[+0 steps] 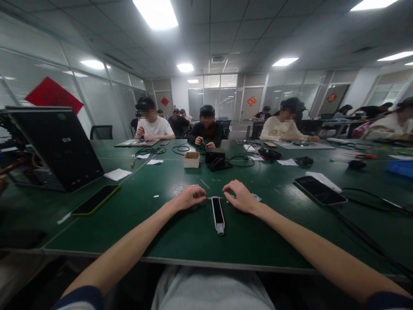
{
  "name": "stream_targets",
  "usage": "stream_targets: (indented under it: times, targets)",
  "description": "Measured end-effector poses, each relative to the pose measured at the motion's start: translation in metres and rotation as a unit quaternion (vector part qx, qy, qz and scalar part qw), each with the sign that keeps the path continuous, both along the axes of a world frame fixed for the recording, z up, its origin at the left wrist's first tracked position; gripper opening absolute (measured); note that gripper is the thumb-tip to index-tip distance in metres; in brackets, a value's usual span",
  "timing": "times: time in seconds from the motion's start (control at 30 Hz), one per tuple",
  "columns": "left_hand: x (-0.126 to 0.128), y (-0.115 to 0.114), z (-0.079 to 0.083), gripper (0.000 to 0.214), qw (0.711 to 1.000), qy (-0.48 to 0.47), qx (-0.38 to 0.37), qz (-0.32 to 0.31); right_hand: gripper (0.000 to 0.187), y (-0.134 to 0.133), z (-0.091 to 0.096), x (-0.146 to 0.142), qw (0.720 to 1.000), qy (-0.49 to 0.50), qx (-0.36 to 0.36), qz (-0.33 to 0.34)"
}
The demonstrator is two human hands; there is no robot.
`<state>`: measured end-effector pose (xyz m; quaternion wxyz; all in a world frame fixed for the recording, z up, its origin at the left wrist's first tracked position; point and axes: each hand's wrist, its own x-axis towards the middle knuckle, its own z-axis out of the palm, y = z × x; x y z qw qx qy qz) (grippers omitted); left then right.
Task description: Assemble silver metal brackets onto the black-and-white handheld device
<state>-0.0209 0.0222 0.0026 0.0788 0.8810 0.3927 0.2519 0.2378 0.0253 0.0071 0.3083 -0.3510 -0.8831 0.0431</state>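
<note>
A slim white pen-like device (218,213) with a long black screen lies on the green table, its narrow grey end toward me. A thin strip or rod (211,198) crosses its far end. At the device's left, my left hand (190,197) rests with fingers curled and the thumb and index tips close together by the strip; anything pinched there is too small to name. My right hand (240,196) is on the other side, its fingers bent and a gap showing between thumb and index. A small light-coloured piece (257,197) lies beside my right hand.
A phone in a green case (96,200) and a black computer tower (61,146) are at the left. Ahead stand a small open box (191,160) and a black device (215,156). Another phone (320,190) and cables lie right. Several people work across the table.
</note>
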Motion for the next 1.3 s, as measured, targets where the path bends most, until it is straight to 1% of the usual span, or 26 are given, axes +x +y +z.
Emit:
stream_targets:
  times: [0.13,0.27,0.37,0.6,0.83,1.0,1.13,1.3]
  targets:
    - [-0.002,0.005,-0.005,0.013,0.999,0.025,-0.026,0.008,0.014,0.005,-0.001,0.01,0.997,-0.075,0.0,0.003]
    - [0.003,0.005,-0.007,0.012,0.999,0.022,-0.029,0.003,0.019,0.005,-0.003,0.008,0.995,-0.099,-0.017,0.027]
    - [0.005,0.004,-0.006,0.012,0.999,0.015,-0.034,0.003,0.019,0.005,-0.005,0.004,0.994,-0.1,-0.014,0.036]
    - [0.005,0.004,-0.008,0.011,0.998,-0.006,-0.064,0.004,0.013,0.009,-0.01,0.004,0.995,-0.09,-0.006,0.035]
    - [0.01,-0.001,-0.007,0.011,0.99,-0.056,-0.122,0.048,0.013,0.007,-0.009,0.004,0.996,-0.08,-0.022,0.034]
    - [0.011,-0.003,-0.003,0.01,0.984,-0.08,-0.151,0.051,0.014,0.009,-0.012,0.004,0.996,-0.076,-0.025,0.039]
    - [0.011,-0.002,-0.004,0.01,0.983,-0.089,-0.154,0.052,0.014,0.008,-0.01,0.003,0.996,-0.075,-0.03,0.037]
    - [0.015,-0.004,-0.005,0.011,0.985,-0.078,-0.136,0.078,0.012,0.008,-0.01,0.002,0.996,-0.073,-0.021,0.035]
